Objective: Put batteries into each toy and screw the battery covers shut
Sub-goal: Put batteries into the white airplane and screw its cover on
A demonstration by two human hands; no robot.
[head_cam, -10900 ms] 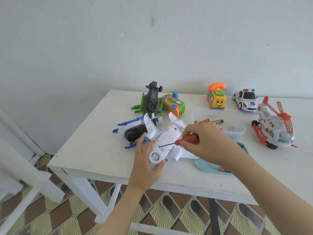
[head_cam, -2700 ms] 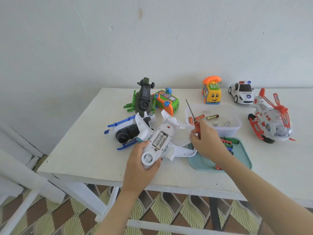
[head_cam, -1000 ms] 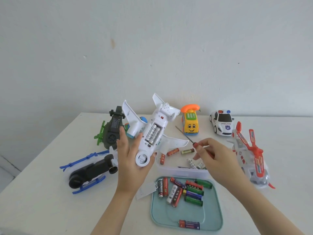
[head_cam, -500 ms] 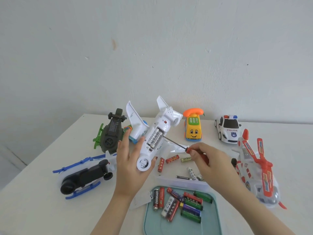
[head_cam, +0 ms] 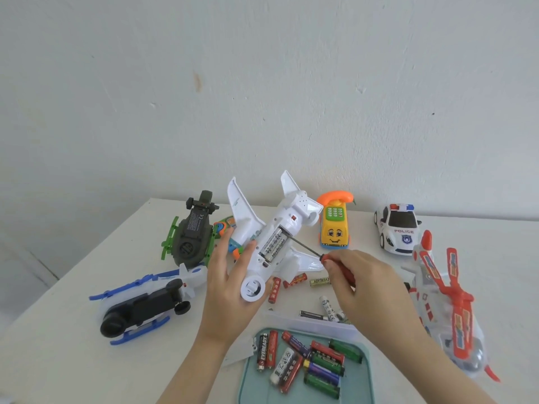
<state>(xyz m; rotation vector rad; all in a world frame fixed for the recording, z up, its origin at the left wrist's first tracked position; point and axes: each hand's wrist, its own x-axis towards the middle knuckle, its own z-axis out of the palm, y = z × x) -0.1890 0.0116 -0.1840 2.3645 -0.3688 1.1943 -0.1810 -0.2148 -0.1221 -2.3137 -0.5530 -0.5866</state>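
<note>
Fingers of left hand (head_cam: 229, 288) wrap nose of white plastic toy airplane (head_cam: 297, 209), tail pointing upper right; right hand (head_cam: 361, 287) pinches red-handled screwdriver (head_cam: 306, 248), tip at open battery bay (head_cam: 274, 243).

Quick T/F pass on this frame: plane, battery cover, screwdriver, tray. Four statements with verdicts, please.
1. The left hand holds the white toy plane underside up. True.
2. The plane's battery cover is screwed shut. False: the compartment is open and loaded.
3. The right hand grips a screwdriver with its tip at the compartment. True.
4. The teal tray holds nothing. False: several batteries lie in it.
</note>
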